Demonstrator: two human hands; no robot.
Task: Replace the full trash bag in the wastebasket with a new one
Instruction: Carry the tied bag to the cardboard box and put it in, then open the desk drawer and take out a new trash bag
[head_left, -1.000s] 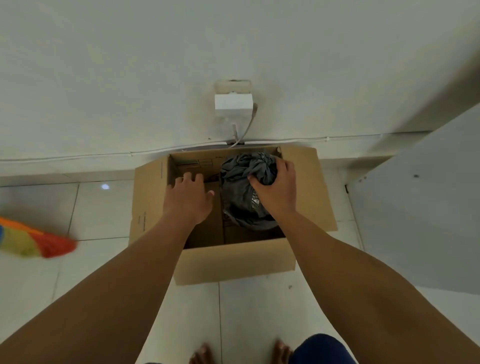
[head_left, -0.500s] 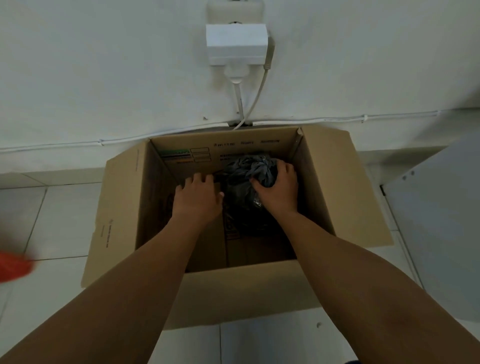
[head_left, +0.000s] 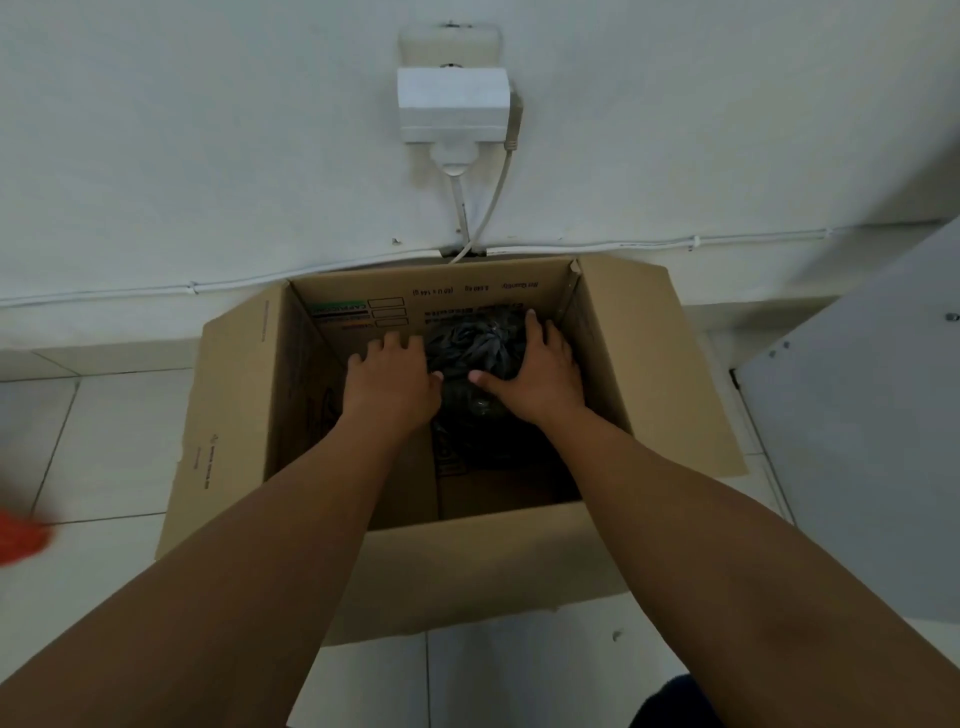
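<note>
An open cardboard box (head_left: 649, 364) stands on the tiled floor against the white wall. Inside it, at the back right, sits a crumpled dark grey trash bag (head_left: 475, 345). My right hand (head_left: 540, 374) grips the bag's right side, thumb across its front and fingers curled over its top. My left hand (head_left: 392, 379) is down in the box just left of the bag, fingers reaching forward, its thumb side touching the bag. The bag's lower part is lost in shadow.
A white adapter (head_left: 453, 104) with cables hangs on the wall above the box. A grey panel (head_left: 862, 441) stands to the right. A red-orange object (head_left: 18, 538) lies at the left edge on the floor tiles (head_left: 104, 441).
The view has closed in on the box. Both hands have sunk deeper inside it with the bag, and my left hand now touches the bag's left side.
</note>
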